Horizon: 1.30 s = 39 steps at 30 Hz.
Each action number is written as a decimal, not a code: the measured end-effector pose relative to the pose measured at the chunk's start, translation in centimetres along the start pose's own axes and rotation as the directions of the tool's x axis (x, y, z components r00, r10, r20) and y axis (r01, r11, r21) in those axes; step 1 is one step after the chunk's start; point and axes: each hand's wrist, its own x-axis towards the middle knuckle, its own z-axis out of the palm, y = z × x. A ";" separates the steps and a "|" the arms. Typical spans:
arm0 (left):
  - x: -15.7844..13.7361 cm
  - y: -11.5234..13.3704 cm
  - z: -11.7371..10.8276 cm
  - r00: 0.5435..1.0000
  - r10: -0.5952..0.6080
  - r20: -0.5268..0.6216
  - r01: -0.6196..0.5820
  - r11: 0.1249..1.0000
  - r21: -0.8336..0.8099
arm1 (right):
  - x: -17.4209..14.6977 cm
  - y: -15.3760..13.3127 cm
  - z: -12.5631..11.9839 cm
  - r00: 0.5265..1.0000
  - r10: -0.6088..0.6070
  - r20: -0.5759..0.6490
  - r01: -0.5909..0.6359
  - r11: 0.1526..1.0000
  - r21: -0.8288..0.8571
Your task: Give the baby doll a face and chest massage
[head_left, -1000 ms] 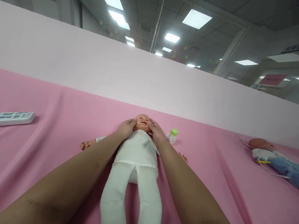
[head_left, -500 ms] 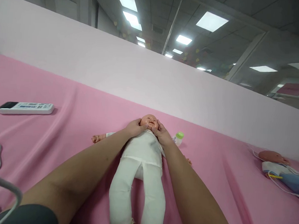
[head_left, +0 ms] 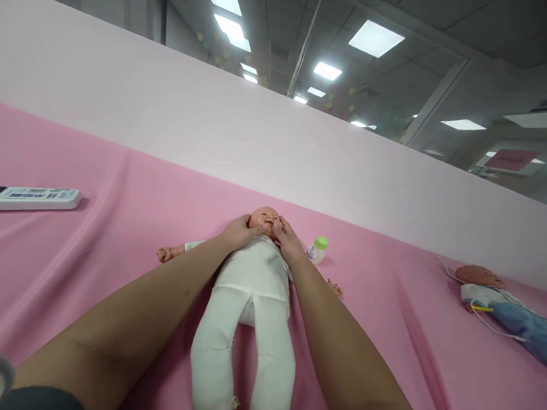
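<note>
A baby doll [head_left: 251, 285] in a white suit lies on its back on the pink cloth [head_left: 112, 231], head away from me. My left hand [head_left: 238, 231] rests against the left side of the doll's face, fingers on the cheek. On the other cheek lies my right hand [head_left: 288, 241], its fingers touching the face near the mouth. Both hands cup the doll's head [head_left: 263, 217]. Just right of my right hand lies a small baby bottle [head_left: 316, 248] with a green cap.
A white remote control [head_left: 25, 197] lies at the far left on the cloth. A second doll [head_left: 505, 302] in blue clothes with a thin cord lies at the right. A pale pink wall panel [head_left: 213, 126] rises behind the cloth. White cable shows at bottom left.
My fingers have slid inward over the doll's cheeks toward its mouth, then stayed there. The view has shifted slightly; the doll has not moved.
</note>
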 end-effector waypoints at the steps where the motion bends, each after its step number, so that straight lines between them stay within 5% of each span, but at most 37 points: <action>1: 0.0 0.0 -0.1 1.000 0.003 0.007 -0.003 0.999 0.044 | -0.3 -0.3 0.0 1.000 -0.010 -0.007 0.009 0.998 -0.055; 6: 0.2 -0.1 -0.1 1.000 0.021 0.014 -0.022 0.994 0.110 | -0.8 -0.8 0.2 1.000 -0.017 0.006 0.017 0.998 -0.056; 13: 1.1 -1.4 0.5 1.000 0.020 -0.009 -0.021 0.990 -0.140 | -0.1 -0.4 -0.1 0.999 0.023 0.045 -0.025 0.999 0.041; 18: 1.7 -1.6 0.9 0.997 -0.071 -0.033 0.061 0.965 -0.253 | -0.3 -1.1 0.1 1.000 0.006 -0.031 -0.009 0.997 -0.077; 32: 0.0 0.4 -0.3 0.999 -0.023 0.025 0.022 0.999 0.034 | -0.8 -1.2 0.0 0.999 -0.024 0.027 0.026 0.994 -0.104; 39: 0.5 -0.7 0.3 0.996 -0.065 0.059 0.079 0.952 -0.297 | -0.3 -0.4 -0.6 0.996 -0.073 0.043 0.078 0.986 -0.145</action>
